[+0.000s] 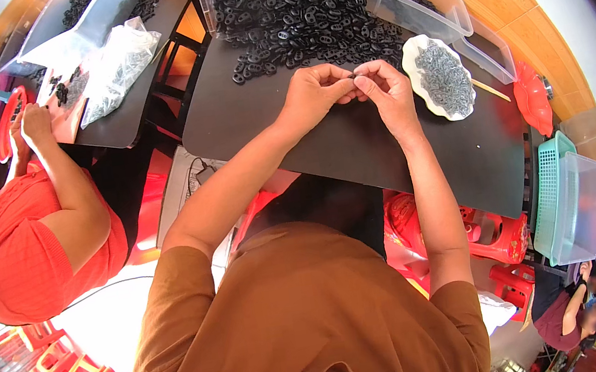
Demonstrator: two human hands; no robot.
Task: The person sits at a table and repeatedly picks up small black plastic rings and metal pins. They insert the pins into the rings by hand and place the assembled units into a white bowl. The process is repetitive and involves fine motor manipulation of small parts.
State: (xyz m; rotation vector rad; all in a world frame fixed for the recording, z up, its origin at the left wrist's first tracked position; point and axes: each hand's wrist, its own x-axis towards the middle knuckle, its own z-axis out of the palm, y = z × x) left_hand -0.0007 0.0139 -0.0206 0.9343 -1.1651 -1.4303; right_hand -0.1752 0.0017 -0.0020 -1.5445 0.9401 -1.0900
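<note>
Over the dark table, my left hand and my right hand meet fingertip to fingertip. Both are closed in a pinch on one small black piece, mostly covered by the fingers, so its shape is hard to make out. Just beyond them spreads a large heap of flat black two-holed plastic pieces. To the right of my right hand, a white scalloped dish holds many small, shiny grey pieces.
Clear plastic bins stand behind the dish. A red flower-shaped dish and a turquoise basket lie along the right. At another table on the left, a person in red works beside a clear bag. Red stools stand below.
</note>
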